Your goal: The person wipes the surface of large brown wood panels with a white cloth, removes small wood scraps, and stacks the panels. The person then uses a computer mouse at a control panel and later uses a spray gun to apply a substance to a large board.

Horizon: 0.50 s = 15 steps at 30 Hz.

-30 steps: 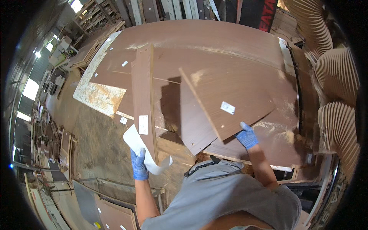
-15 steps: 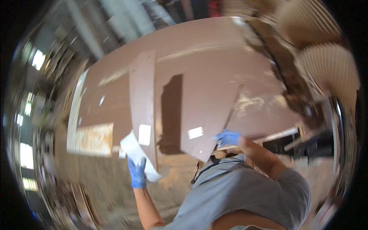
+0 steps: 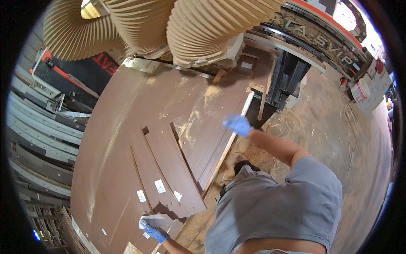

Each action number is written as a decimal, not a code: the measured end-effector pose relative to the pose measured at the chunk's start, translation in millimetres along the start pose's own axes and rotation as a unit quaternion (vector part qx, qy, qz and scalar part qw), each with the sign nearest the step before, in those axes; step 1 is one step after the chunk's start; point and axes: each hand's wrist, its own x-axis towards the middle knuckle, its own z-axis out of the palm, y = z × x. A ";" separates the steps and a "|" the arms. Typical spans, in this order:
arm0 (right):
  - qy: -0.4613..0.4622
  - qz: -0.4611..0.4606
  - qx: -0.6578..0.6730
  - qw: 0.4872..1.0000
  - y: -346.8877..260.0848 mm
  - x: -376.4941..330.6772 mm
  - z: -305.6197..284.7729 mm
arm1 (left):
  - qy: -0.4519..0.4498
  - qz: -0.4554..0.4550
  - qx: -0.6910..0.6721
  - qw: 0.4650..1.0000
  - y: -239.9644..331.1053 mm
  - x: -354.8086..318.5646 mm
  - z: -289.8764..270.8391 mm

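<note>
Since a second ago the view has swung round; the raised brown panel the person held tilted is no longer up, and the cut panels point(image 3: 169, 169) now lie flat on the large brown board point(image 3: 127, 127); the right hand point(image 3: 237, 124), in a blue glove, has moved from a panel's corner to the board's right edge point(image 3: 237, 127), fingers curled over it, apparently gripping that edge to steady or shift it; the left hand point(image 3: 154, 232), also blue-gloved, is near the bottom of the scene, closed on a white sheet of paper point(image 3: 153, 220) held just above the near end of the cut panels; small white labels point(image 3: 160, 186) are stuck on the panels, probably marking each piece; the board is smooth, dark brown, thin and flat, with pale sawdust point(image 3: 203, 97) scattered toward the far side; far above it hang ribbed beige extraction hoses point(image 3: 186, 25), flexible and concertina-shaped; to the right the floor point(image 3: 338, 127) is strewn with wood shavings; the person's grey shirt point(image 3: 275, 203) fills the near right.
</note>
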 end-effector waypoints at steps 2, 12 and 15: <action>0.208 -0.014 -0.236 0.949 -6.5 23.0 -46.8 | 0.014 -0.021 -0.040 0.999 22.2 -21.7 25.4; 0.303 0.311 0.416 0.799 95.1 69.3 -131.9 | -0.102 0.073 -0.058 0.990 92.3 -48.1 193.1; 0.252 0.296 0.500 0.774 73.5 47.2 -141.1 | -0.201 0.038 -0.109 0.973 100.0 -49.9 254.5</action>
